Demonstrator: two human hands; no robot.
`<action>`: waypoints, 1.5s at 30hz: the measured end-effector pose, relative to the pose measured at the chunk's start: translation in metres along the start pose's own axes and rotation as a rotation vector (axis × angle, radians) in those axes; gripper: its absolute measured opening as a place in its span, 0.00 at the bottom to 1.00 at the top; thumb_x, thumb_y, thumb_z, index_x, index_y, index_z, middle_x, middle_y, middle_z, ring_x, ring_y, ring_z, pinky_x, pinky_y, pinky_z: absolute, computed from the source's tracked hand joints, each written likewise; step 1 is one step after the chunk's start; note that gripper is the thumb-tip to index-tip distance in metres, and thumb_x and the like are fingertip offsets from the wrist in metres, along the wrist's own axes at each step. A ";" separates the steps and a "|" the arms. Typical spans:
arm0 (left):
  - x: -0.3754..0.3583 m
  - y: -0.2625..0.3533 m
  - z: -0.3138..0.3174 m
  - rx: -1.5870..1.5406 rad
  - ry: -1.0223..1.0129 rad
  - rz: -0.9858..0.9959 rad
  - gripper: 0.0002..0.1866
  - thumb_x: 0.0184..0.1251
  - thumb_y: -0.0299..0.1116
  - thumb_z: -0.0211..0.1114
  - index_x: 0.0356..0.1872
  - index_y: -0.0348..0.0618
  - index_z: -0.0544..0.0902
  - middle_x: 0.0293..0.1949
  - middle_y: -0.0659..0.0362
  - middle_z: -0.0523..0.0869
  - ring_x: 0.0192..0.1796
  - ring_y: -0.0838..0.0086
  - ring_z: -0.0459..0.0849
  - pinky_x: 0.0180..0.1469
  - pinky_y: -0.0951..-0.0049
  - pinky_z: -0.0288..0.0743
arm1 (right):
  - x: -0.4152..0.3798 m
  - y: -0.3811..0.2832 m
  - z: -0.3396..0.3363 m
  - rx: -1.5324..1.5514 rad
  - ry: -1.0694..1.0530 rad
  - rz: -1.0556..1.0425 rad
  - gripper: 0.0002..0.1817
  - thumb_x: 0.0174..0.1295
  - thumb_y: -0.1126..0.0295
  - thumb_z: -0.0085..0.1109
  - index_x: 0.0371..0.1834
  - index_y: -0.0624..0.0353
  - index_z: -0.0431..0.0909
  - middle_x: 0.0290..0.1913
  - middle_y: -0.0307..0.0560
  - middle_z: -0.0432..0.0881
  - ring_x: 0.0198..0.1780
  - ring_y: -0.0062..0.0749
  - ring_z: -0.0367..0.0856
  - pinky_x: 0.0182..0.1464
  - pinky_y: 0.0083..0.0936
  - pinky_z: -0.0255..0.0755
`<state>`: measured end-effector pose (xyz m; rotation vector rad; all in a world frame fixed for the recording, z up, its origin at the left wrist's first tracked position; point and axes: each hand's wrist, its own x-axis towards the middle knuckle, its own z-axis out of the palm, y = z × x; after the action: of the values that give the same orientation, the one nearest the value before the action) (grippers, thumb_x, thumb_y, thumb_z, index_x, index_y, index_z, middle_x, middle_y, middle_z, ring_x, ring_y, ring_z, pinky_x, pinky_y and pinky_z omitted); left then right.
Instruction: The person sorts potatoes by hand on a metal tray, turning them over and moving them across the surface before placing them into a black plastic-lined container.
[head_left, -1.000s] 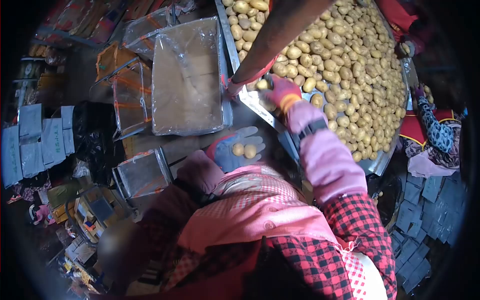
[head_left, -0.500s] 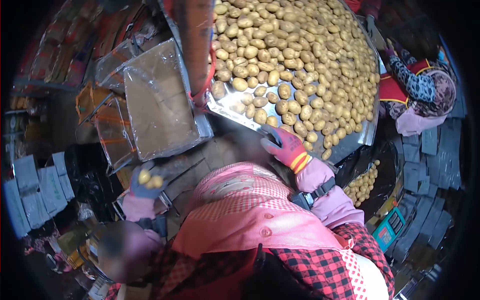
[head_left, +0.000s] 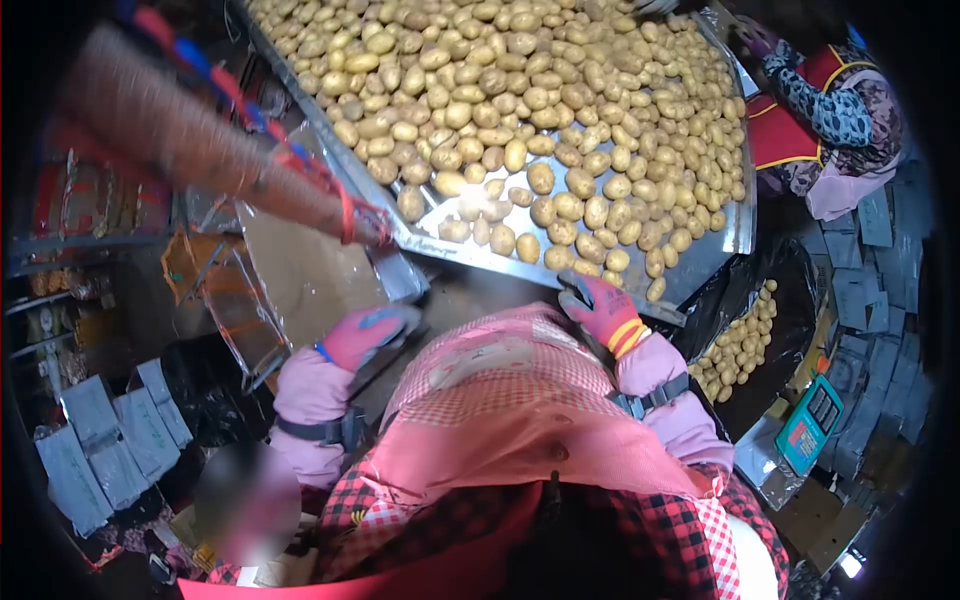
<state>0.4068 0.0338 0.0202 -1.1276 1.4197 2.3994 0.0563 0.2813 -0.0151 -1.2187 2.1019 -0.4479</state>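
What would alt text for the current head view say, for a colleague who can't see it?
A metal table heaped with loose potatoes spans the upper view. The wearer's gloved left hand is below its near edge, the right hand at it; neither visibly holds a potato. A co-worker is at upper right, beside the table.

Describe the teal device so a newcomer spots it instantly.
Start at the big metal table heaped with potatoes. Off its lower-right corner sits a black plastic bag with more potatoes; the teal device is just below. Its bright teal casing stands out among dull grey packages.
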 end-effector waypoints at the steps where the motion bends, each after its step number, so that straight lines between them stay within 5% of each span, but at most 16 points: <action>1: 0.027 0.011 0.016 0.070 0.016 0.205 0.20 0.74 0.35 0.62 0.61 0.34 0.79 0.56 0.57 0.83 0.62 0.73 0.77 0.67 0.71 0.67 | -0.003 0.006 -0.002 -0.036 0.021 0.012 0.32 0.60 0.47 0.63 0.65 0.52 0.73 0.61 0.54 0.79 0.60 0.49 0.78 0.62 0.41 0.72; 5: 0.126 0.062 0.058 0.441 0.225 0.649 0.24 0.70 0.29 0.63 0.66 0.34 0.73 0.63 0.51 0.78 0.67 0.66 0.74 0.71 0.67 0.64 | -0.015 0.034 -0.019 0.003 0.072 0.091 0.32 0.60 0.51 0.64 0.66 0.49 0.73 0.59 0.55 0.80 0.60 0.50 0.78 0.62 0.41 0.72; 8: 0.203 0.111 0.079 0.394 0.428 0.869 0.24 0.67 0.28 0.65 0.64 0.36 0.75 0.63 0.49 0.76 0.68 0.61 0.73 0.70 0.63 0.65 | -0.021 0.050 -0.038 0.058 0.117 0.133 0.30 0.60 0.53 0.64 0.66 0.49 0.73 0.58 0.54 0.80 0.60 0.50 0.78 0.62 0.41 0.72; 10: 0.262 0.155 0.078 0.645 0.736 1.048 0.26 0.66 0.37 0.67 0.62 0.37 0.76 0.62 0.46 0.77 0.64 0.54 0.75 0.68 0.57 0.67 | -0.017 0.059 -0.048 0.107 0.121 0.175 0.29 0.60 0.54 0.64 0.65 0.48 0.74 0.58 0.54 0.81 0.60 0.50 0.78 0.61 0.41 0.72; 13: 0.322 0.216 0.062 0.911 0.939 0.654 0.32 0.67 0.59 0.58 0.64 0.47 0.77 0.65 0.46 0.75 0.68 0.51 0.69 0.70 0.52 0.61 | -0.014 0.062 -0.066 0.148 0.121 0.253 0.29 0.60 0.55 0.63 0.65 0.49 0.75 0.59 0.54 0.80 0.60 0.51 0.78 0.62 0.42 0.72; 15: 0.327 0.233 0.081 1.252 0.981 0.386 0.32 0.65 0.61 0.58 0.63 0.52 0.79 0.66 0.47 0.75 0.69 0.52 0.68 0.70 0.51 0.60 | -0.012 0.060 -0.089 0.065 0.039 0.336 0.29 0.60 0.54 0.63 0.64 0.51 0.75 0.61 0.54 0.79 0.61 0.51 0.78 0.62 0.42 0.72; 18: 0.337 0.211 0.086 1.224 0.984 0.615 0.26 0.62 0.57 0.64 0.55 0.53 0.84 0.51 0.48 0.84 0.56 0.51 0.79 0.61 0.59 0.71 | -0.010 0.099 -0.077 0.059 0.192 0.222 0.26 0.62 0.57 0.61 0.62 0.55 0.76 0.55 0.57 0.82 0.58 0.51 0.80 0.60 0.42 0.73; 20: 0.320 0.191 0.108 1.121 0.750 0.788 0.19 0.58 0.49 0.68 0.44 0.48 0.86 0.43 0.47 0.85 0.50 0.50 0.81 0.55 0.53 0.74 | 0.015 0.086 -0.094 0.103 0.105 0.231 0.25 0.63 0.60 0.61 0.62 0.57 0.76 0.52 0.57 0.84 0.56 0.50 0.82 0.58 0.38 0.74; 24: 0.266 0.135 0.133 1.222 0.571 0.953 0.27 0.54 0.47 0.73 0.56 0.52 0.83 0.63 0.44 0.74 0.64 0.47 0.71 0.67 0.48 0.63 | 0.062 0.069 -0.112 0.075 -0.169 0.207 0.23 0.66 0.61 0.58 0.63 0.56 0.75 0.52 0.55 0.84 0.56 0.44 0.83 0.57 0.29 0.75; 26: 0.241 0.129 0.121 1.352 0.446 0.963 0.28 0.53 0.47 0.73 0.57 0.53 0.83 0.63 0.44 0.73 0.64 0.46 0.70 0.67 0.44 0.61 | 0.074 0.124 -0.056 0.592 -0.026 0.137 0.20 0.68 0.57 0.51 0.60 0.52 0.76 0.50 0.56 0.83 0.52 0.51 0.83 0.53 0.40 0.76; 28: 0.221 0.119 0.108 1.425 0.425 0.926 0.28 0.52 0.48 0.73 0.57 0.54 0.83 0.63 0.44 0.73 0.65 0.46 0.70 0.68 0.40 0.59 | 0.088 0.131 -0.064 0.542 0.015 0.089 0.19 0.70 0.56 0.49 0.59 0.51 0.76 0.50 0.56 0.83 0.50 0.54 0.83 0.52 0.45 0.76; 30: 0.208 0.104 0.093 1.439 0.565 0.836 0.29 0.51 0.48 0.73 0.57 0.56 0.83 0.63 0.43 0.73 0.66 0.44 0.69 0.68 0.38 0.58 | 0.138 0.076 -0.138 -0.063 -0.079 0.057 0.20 0.70 0.58 0.51 0.62 0.52 0.75 0.50 0.55 0.83 0.51 0.53 0.83 0.53 0.45 0.76; 32: 0.212 0.085 0.078 1.434 0.664 0.823 0.35 0.48 0.49 0.75 0.61 0.51 0.79 0.64 0.40 0.71 0.66 0.41 0.68 0.69 0.37 0.58 | 0.188 0.070 -0.158 0.047 0.320 -0.133 0.24 0.67 0.60 0.58 0.66 0.53 0.73 0.54 0.55 0.82 0.54 0.51 0.82 0.55 0.44 0.76; 35: 0.212 0.081 0.076 1.357 0.702 0.734 0.40 0.48 0.51 0.76 0.63 0.46 0.74 0.65 0.38 0.70 0.66 0.39 0.68 0.69 0.37 0.58 | 0.276 0.046 -0.190 -0.058 0.468 -0.340 0.30 0.62 0.58 0.64 0.67 0.55 0.73 0.60 0.56 0.80 0.62 0.48 0.78 0.63 0.36 0.72; 40: 0.210 0.077 0.075 1.302 0.717 0.714 0.39 0.46 0.50 0.77 0.63 0.51 0.76 0.66 0.39 0.70 0.68 0.40 0.67 0.72 0.39 0.56 | 0.410 0.013 -0.209 -0.095 0.161 -0.202 0.34 0.63 0.42 0.58 0.65 0.52 0.75 0.66 0.56 0.75 0.65 0.51 0.74 0.67 0.40 0.66; 45: 0.208 0.075 0.072 1.335 0.641 0.617 0.38 0.46 0.50 0.77 0.63 0.55 0.78 0.67 0.41 0.69 0.70 0.42 0.66 0.73 0.40 0.56 | 0.395 -0.038 -0.176 -0.093 0.004 -0.309 0.34 0.57 0.34 0.58 0.62 0.41 0.79 0.57 0.54 0.81 0.58 0.50 0.80 0.63 0.38 0.71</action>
<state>0.1863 -0.0010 -0.0441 -1.0589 3.0784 0.6076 -0.1788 -0.0835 -0.0114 -1.6081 1.9608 -0.4924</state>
